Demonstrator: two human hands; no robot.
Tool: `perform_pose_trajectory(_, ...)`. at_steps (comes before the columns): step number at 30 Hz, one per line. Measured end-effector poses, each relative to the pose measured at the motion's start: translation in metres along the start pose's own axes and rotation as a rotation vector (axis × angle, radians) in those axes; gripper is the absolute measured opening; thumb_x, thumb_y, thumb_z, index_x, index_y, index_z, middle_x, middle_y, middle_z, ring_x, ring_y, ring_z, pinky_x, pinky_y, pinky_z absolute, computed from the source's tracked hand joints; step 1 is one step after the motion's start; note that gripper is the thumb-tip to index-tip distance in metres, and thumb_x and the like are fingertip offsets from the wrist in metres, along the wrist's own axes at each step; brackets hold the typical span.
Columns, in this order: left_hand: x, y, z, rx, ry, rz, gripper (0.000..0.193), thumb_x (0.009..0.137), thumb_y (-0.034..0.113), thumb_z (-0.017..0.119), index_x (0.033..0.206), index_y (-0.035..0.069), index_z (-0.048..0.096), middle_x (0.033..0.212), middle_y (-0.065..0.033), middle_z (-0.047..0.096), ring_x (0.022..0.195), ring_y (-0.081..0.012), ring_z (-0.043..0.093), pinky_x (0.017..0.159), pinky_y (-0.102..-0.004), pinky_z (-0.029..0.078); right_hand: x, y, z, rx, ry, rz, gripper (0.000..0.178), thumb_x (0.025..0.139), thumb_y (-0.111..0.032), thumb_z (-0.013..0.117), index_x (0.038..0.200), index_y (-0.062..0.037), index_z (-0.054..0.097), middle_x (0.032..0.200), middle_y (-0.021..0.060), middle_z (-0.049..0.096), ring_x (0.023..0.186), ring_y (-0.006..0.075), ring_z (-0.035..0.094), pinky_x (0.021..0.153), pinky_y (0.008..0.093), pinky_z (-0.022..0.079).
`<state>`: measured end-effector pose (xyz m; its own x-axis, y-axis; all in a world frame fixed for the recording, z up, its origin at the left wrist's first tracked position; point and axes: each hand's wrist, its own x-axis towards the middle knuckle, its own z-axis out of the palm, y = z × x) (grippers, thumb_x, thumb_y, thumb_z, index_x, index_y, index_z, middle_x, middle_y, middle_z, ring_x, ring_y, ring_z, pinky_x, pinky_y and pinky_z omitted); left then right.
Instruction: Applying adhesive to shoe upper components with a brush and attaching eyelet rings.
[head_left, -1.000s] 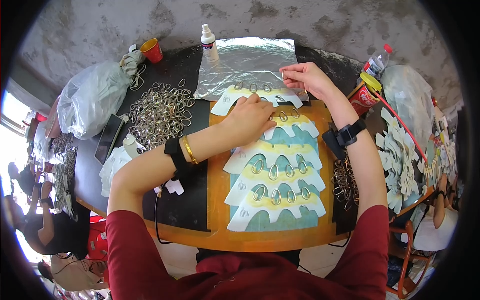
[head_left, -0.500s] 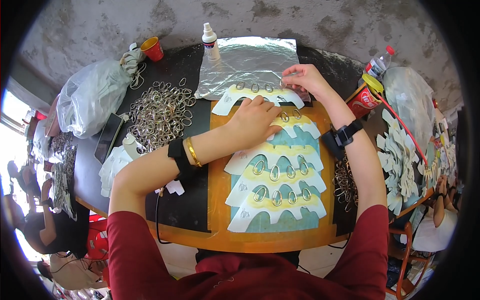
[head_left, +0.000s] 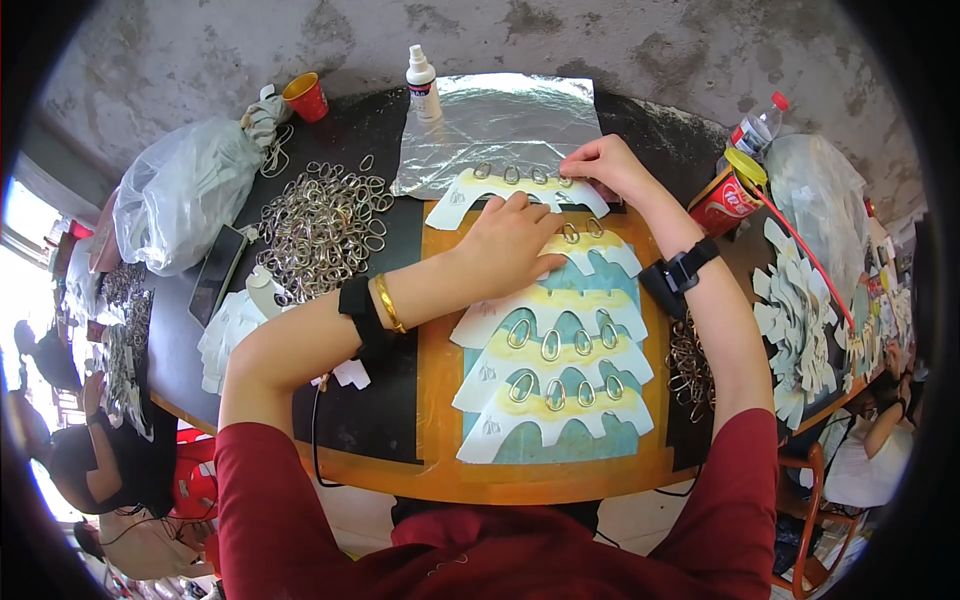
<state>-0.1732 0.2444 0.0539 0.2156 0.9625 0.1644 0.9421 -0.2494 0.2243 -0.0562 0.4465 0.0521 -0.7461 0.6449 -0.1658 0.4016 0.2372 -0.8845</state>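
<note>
My right hand [head_left: 608,168] reaches to the right end of the farthest white cut-out piece [head_left: 455,207], its thumb and finger pinched on a small metal ring [head_left: 565,182]. Along that piece's yellowish, glue-like band stand other metal rings [head_left: 511,175]. My left hand [head_left: 508,245] lies palm down over the second piece [head_left: 622,258], fingers curled; whatever is under them is hidden. Beside its fingertips are two rings [head_left: 571,234] on the second piece. Nearer to me, overlapping white pieces [head_left: 480,385] lie on a blue-green board [head_left: 560,440], the closest two carrying rows of rings.
A heap of metal rings [head_left: 320,225] lies left, beside a clear plastic bag [head_left: 185,205]. On silver foil [head_left: 510,110] stands a white bottle [head_left: 423,88]. At right are a red can [head_left: 725,205], more rings [head_left: 690,370] and piled white pieces [head_left: 795,320]. People sit at both sides.
My right hand has come down slightly, setting its ring at the right end of the farthest piece's row. The left hand has hardly moved.
</note>
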Motion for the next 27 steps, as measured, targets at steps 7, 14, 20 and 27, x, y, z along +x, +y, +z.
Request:
perform_pose_trajectory(7,-0.002,0.001,0.001,0.003,0.011,0.009,0.050,0.088,0.041,0.058,0.123,0.006,0.054,0.116,-0.0091,0.059,0.104,-0.0259,0.051,0.089,-0.0404,0.038,0.003,0.002,0.002,-0.073,0.015,-0.031,0.012,0.076,-0.012,0.073,0.084,-0.0034,0.074,0.063,0.0025,0.064,0.043,0.0060,0.048,0.037,0.0223,0.035)
perform_pose_trajectory(14,-0.001,-0.001,-0.002,-0.004,-0.007,-0.003,0.051,0.087,0.042,0.059,0.122,0.006,0.055,0.117,-0.0093,0.059,0.105,-0.0259,0.051,0.089,-0.0402,0.038,0.003,0.001,0.003,-0.085,0.032,-0.055,0.013,0.076,-0.013,0.073,0.085,-0.0031,0.074,0.066,0.0035,0.065,0.046,0.0063,0.050,0.039,0.0219,0.037)
perform_pose_trajectory(20,-0.002,0.002,-0.002,0.000,-0.012,-0.003,0.050,0.087,0.042,0.059,0.121,0.005,0.055,0.117,-0.0097,0.058,0.106,-0.0257,0.050,0.091,-0.0401,0.036,0.003,0.003,0.001,-0.038,0.047,-0.010,0.017,0.082,-0.017,0.068,0.090,-0.0023,0.072,0.070,0.0024,0.064,0.048,0.0064,0.051,0.038,0.0226,0.037)
perform_pose_trajectory(27,0.004,-0.004,-0.017,-0.147,-0.088,-0.087,0.034,0.086,0.035,0.062,0.110,0.010,0.062,0.112,-0.0073,0.063,0.109,-0.0263,0.051,0.093,-0.0420,0.036,-0.033,-0.024,-0.012,0.015,0.155,-0.150,0.027,0.093,-0.021,0.056,0.114,-0.0062,0.064,0.076,-0.0030,0.057,0.062,0.0023,0.044,0.054,0.0179,0.037)
